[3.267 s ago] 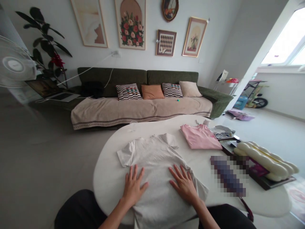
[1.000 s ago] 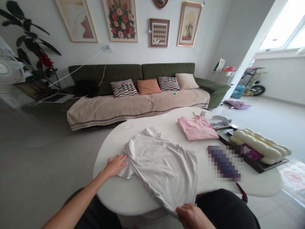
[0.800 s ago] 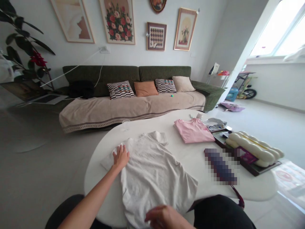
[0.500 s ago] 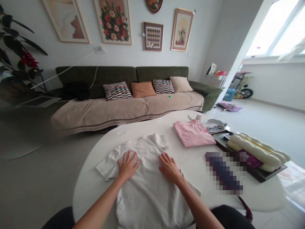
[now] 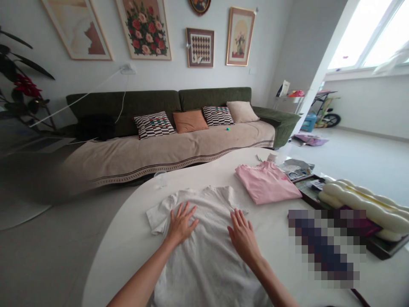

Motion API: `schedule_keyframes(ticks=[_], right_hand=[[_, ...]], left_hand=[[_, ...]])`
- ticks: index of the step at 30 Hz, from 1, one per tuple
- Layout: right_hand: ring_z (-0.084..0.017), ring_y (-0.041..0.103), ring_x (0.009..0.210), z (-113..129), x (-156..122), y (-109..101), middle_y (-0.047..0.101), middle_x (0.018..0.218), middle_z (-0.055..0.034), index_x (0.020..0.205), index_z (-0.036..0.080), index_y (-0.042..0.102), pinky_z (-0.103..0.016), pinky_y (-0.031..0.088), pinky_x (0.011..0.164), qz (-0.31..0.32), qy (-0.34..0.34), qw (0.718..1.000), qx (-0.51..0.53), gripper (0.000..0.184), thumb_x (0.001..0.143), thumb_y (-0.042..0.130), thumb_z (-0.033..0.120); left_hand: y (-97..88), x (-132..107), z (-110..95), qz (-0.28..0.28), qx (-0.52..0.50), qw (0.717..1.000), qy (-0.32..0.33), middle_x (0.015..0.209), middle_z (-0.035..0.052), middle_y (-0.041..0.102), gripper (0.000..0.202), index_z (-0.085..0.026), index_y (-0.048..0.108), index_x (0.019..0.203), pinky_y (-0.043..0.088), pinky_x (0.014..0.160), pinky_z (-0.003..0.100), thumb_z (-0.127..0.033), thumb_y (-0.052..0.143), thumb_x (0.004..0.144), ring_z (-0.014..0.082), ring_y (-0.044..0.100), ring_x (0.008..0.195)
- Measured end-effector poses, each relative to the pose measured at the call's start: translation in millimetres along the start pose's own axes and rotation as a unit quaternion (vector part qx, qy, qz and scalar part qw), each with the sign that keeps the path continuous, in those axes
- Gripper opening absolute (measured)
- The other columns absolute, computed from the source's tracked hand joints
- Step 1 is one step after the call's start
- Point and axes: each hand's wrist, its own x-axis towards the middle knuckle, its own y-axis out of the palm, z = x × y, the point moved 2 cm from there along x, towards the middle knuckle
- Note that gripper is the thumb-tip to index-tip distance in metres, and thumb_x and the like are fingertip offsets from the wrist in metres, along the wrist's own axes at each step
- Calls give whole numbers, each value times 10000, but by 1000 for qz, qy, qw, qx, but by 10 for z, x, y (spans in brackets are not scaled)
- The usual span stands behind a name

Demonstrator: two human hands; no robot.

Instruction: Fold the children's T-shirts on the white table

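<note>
A light grey T-shirt point(image 5: 207, 260) lies spread on the white oval table point(image 5: 128, 251), collar pointing away from me. My left hand point(image 5: 181, 222) rests flat on its upper left part, fingers spread, close to the left sleeve. Flat and open too, my right hand point(image 5: 243, 235) presses on the shirt's upper right part, just below the right sleeve. Neither hand holds anything.
A folded pink shirt point(image 5: 266, 183) lies further back on the right. A dark tray point(image 5: 377, 247) with a cream ridged object point(image 5: 364, 204) and papers point(image 5: 295, 169) sits at the right edge. A green sofa point(image 5: 166, 128) with cushions stands beyond the table.
One second ago my hands gripped the shirt's sleeve side and hem and turned it on the table. Now both lie flat and open on its chest, having slid slightly outward.
</note>
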Motion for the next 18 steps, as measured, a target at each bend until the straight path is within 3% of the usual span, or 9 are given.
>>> schedule_keyframes(ticks=[2,4,8,11,15,18], right_hand=[[-155,122,1317,76,331,-56,206,1433,-69,1347,110,288,-332,211,1032,8,-49,999,21,499,851,232,120],[-133,135,1312,111,633,-51,226,1428,-64,1353,123,275,-309,203,1033,19,-62,997,33,510,846,228,93],[-230,112,1316,-33,1022,61,198,1431,-104,1370,154,227,-474,165,1016,33,-4,999,34,508,898,258,339],[-220,50,1323,-192,1171,72,131,1451,-78,1383,216,169,-504,108,1013,46,18,998,32,541,898,217,452],[-216,16,1325,-65,1089,-74,103,1455,-73,1384,224,156,-519,58,1015,55,21,998,24,548,895,242,455],[-220,-45,1324,336,604,-124,14,1459,-66,1393,194,107,-514,30,1024,38,5,999,23,605,879,293,455]], left_hand=[[7,-15,25,-16,1,1000,-13,1431,-8,237,481,-386,272,1326,148,993,583,-499,294,858,282,144,1312],[22,-20,55,-25,8,999,-42,1437,9,224,468,-372,288,1325,150,994,577,-480,276,869,290,122,1316],[72,16,71,-18,23,995,-96,1447,46,186,527,-347,279,1337,159,1002,546,-522,320,841,329,106,1311],[81,55,39,-6,29,993,-111,1452,35,171,574,-355,250,1345,137,1006,551,-571,322,818,343,106,1308],[61,81,11,-2,30,993,-117,1453,30,169,583,-363,228,1350,122,1005,554,-581,309,816,345,109,1306],[64,82,12,-6,28,993,-115,1451,37,176,586,-371,221,1350,137,996,559,-589,301,812,350,114,1304]])
